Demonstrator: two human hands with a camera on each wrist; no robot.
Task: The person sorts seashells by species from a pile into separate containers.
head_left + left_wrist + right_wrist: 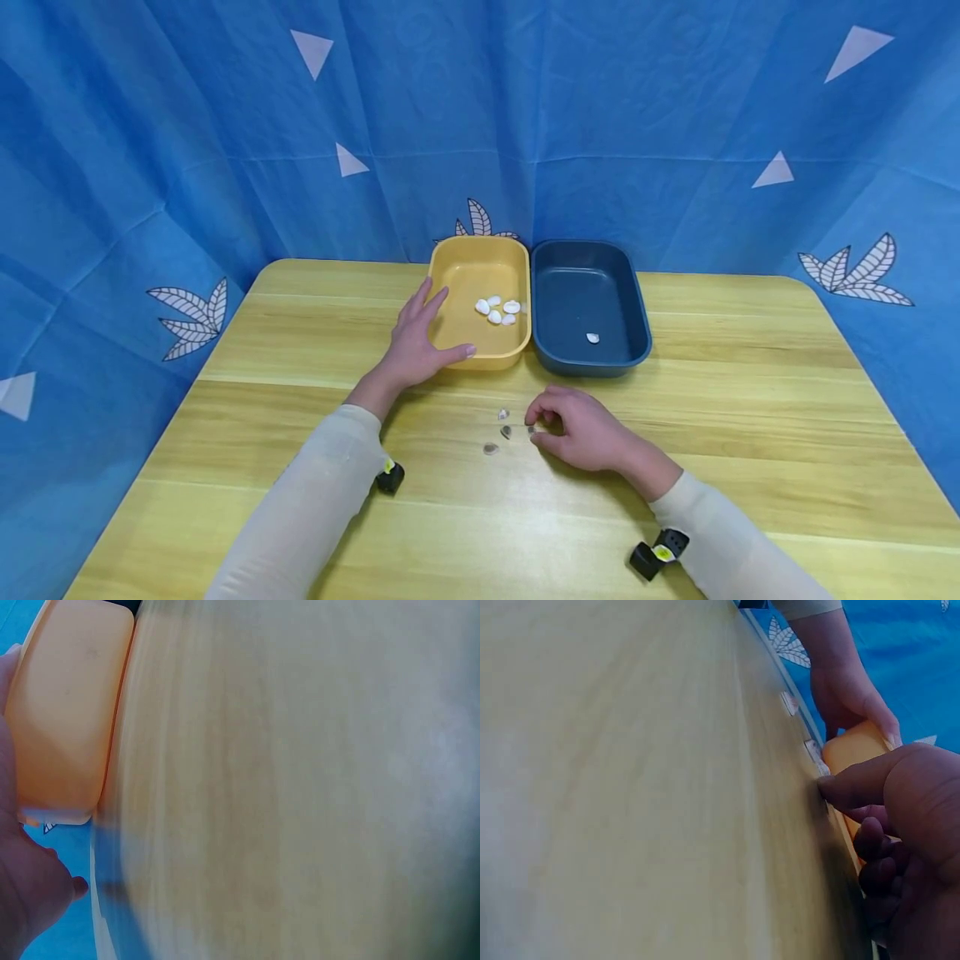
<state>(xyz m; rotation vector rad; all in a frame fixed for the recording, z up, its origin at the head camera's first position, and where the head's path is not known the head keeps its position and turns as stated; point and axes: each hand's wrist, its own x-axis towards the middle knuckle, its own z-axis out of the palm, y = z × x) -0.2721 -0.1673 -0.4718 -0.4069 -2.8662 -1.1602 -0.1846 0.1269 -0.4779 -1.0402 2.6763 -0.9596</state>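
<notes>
My left hand (416, 346) rests spread against the left side of a yellow tray (470, 243), its thumb over the near rim. Several white seashells (495, 317) lie inside that tray. Just in front of the trays, my right hand (588, 433) pinches a small greyish seashell (532, 430) between thumb and forefinger, low over the table. Left of these fingertips lie three more shells: a pale one (503, 413), a dark one (506, 432) and a brownish one (491, 448). In the right wrist view, the right thumb hides most of what it pinches.
A dark blue tray (588, 283) stands against the yellow tray's right side, with one white shell (592, 338) in it. Both are near the back edge of the wooden table (750, 400). A blue curtain (645, 125) hangs behind.
</notes>
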